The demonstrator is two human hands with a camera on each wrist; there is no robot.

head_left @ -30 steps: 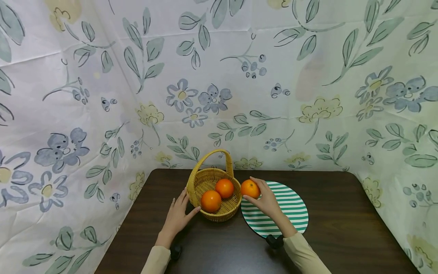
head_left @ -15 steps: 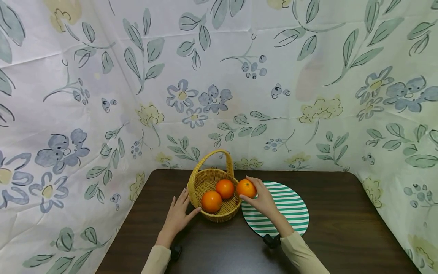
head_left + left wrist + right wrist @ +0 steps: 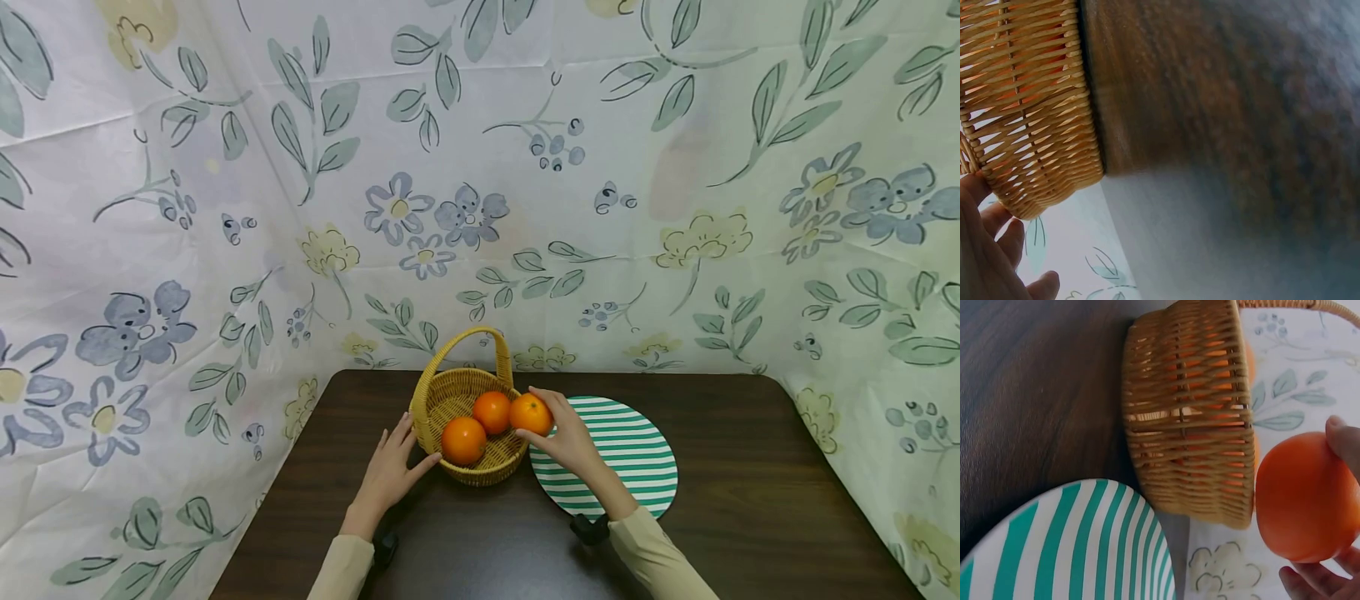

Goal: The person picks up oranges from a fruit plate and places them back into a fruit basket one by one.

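My right hand point(image 3: 566, 433) pinches an orange point(image 3: 531, 414) between thumb and fingers, over the right rim of a yellow wicker basket point(image 3: 480, 477). The right wrist view shows this held orange point(image 3: 1307, 497) at the level of the basket's point(image 3: 1191, 419) rim. Two more oranges lie inside the basket, one orange point(image 3: 463, 442) in front and another orange point(image 3: 492, 412) behind it. My left hand point(image 3: 386, 477) rests against the basket's left side, fingers spread and thumb at the front rim. In the left wrist view its fingertips touch the woven wall point(image 3: 1035, 112).
A round placemat point(image 3: 626, 454) with green and white stripes lies right of the basket, partly under my right forearm. The dark wooden table point(image 3: 742, 483) ends at a floral cloth backdrop point(image 3: 525, 208). The basket's tall handle point(image 3: 468, 333) arches over its opening.
My right hand has carried the orange leftward, from above the placemat's left edge to over the basket's right rim. The left hand and basket have stayed put.
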